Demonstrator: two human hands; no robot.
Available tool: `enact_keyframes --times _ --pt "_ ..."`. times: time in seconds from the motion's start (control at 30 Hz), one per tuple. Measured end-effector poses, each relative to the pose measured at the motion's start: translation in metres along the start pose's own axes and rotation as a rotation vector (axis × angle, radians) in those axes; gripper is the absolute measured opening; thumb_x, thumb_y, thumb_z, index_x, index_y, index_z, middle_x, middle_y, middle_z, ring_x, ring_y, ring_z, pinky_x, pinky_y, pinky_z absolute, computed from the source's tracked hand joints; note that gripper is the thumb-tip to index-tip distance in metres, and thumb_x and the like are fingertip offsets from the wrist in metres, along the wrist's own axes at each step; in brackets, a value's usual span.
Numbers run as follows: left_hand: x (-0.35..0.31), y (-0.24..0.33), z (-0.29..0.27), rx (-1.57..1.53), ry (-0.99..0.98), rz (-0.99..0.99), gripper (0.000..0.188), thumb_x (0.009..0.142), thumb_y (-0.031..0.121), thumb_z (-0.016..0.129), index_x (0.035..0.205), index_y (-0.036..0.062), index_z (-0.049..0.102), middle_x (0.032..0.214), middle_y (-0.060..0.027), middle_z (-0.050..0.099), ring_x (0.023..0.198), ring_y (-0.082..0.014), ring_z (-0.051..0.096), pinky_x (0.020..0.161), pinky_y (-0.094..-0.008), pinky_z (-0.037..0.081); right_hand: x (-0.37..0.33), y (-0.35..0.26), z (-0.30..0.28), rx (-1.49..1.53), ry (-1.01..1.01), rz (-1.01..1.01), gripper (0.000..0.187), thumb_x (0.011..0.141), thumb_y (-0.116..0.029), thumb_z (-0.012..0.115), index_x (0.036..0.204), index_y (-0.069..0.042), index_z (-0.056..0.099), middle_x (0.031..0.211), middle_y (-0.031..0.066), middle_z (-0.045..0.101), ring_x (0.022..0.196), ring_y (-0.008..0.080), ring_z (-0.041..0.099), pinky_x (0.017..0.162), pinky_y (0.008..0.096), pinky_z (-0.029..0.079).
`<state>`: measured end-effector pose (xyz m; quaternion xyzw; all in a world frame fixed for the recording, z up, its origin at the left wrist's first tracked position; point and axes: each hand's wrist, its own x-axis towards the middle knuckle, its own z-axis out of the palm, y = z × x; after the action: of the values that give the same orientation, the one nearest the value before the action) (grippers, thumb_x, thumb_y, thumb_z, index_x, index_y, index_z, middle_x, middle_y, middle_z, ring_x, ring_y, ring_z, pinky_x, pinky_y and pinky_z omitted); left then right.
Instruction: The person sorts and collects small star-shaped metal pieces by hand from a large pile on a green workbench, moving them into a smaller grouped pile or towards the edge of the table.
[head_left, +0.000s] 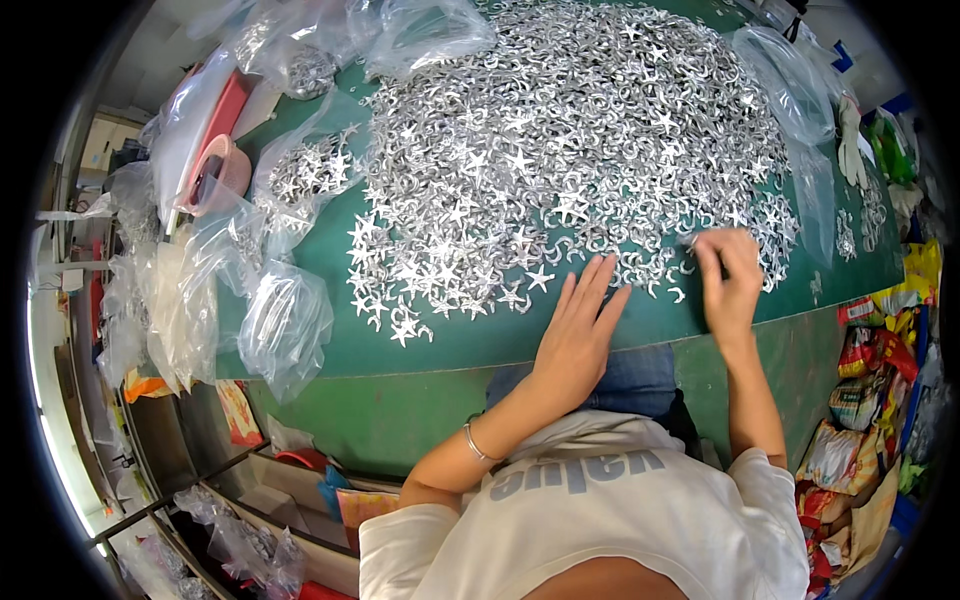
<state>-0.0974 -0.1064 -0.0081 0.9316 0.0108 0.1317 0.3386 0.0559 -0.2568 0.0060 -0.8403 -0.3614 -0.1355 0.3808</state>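
Wide head-high fisheye, downward

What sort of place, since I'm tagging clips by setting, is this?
Probably a small workshop: a great heap of silvery star and crescent pieces covers much of a green table, and clear bags lie along its left side.

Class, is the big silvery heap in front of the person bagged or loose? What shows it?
Loose: the silvery heap spreads directly on the green tabletop, with green showing between star-shaped pieces at its near edge.
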Motion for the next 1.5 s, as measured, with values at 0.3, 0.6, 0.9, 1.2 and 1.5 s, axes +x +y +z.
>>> enact_keyframes --times 0.3,0.6,0.9,1.2,1.5 --pt "0.006 0.002 0.017 0.061 -0.089 0.018 0.045 0.082 0.003 0.059 0.126 0.0030 0.049 0.142 -0.0186 0.034 0.134 -0.0367 0.029 0.107 -0.0528 0.026 0.014 -0.010 0.002 -0.091 -0.221 -0.110 0.040 0.084 -0.012 0.060 0.122 -0.002 0.053 0.131 0.0153 0.049 0.127 0.0329 0.041 0.104 0.0421 0.031" --pt "0.029 -0.010 0.007 0.192 0.067 -0.063 0.046 0.078 -0.004 0.050 0.125 -0.0051 0.047 0.142 -0.0276 0.028 0.134 -0.0402 0.029 0.106 -0.0530 0.027 -0.005 -0.024 -0.003 0.039 -0.650 -0.137 0.049 0.084 -0.020 0.061 0.129 -0.005 0.048 0.139 0.0107 0.042 0.133 0.0300 0.033 0.109 0.0489 0.024" --pt "0.001 -0.007 -0.006 0.006 0.002 0.014 0.044 0.078 -0.006 0.052 0.121 -0.0029 0.049 0.139 -0.0231 0.036 0.130 -0.0403 0.034 0.106 -0.0505 0.031 -0.003 -0.019 -0.008 0.103 -0.611 -0.151 0.041 0.083 -0.020 0.061 0.120 -0.003 0.055 0.134 0.0120 0.048 0.129 0.0313 0.039 0.107 0.0474 0.028" --pt "0.017 -0.008 0.000 0.172 -0.031 -0.037 0.044 0.082 -0.002 0.056 0.125 0.0017 0.048 0.136 -0.0177 0.041 0.131 -0.0389 0.032 0.107 -0.0525 0.026 0.037 -0.012 0.020 -0.219 -0.486 -0.303 0.032 0.086 -0.028 0.058 0.115 -0.016 0.063 0.140 0.0091 0.041 0.134 0.0329 0.029 0.107 0.0549 0.021" --pt "0.010 -0.015 -0.014 0.120 0.102 -0.050 0.039 0.076 -0.006 0.055 0.114 0.0022 0.057 0.127 -0.0122 0.050 0.118 -0.0324 0.045 0.095 -0.0459 0.035 0.036 0.004 0.020 -0.318 -0.190 -0.219 0.025 0.081 -0.017 0.065 0.106 -0.014 0.066 0.123 0.0095 0.051 0.122 0.0322 0.041 0.102 0.0517 0.026"
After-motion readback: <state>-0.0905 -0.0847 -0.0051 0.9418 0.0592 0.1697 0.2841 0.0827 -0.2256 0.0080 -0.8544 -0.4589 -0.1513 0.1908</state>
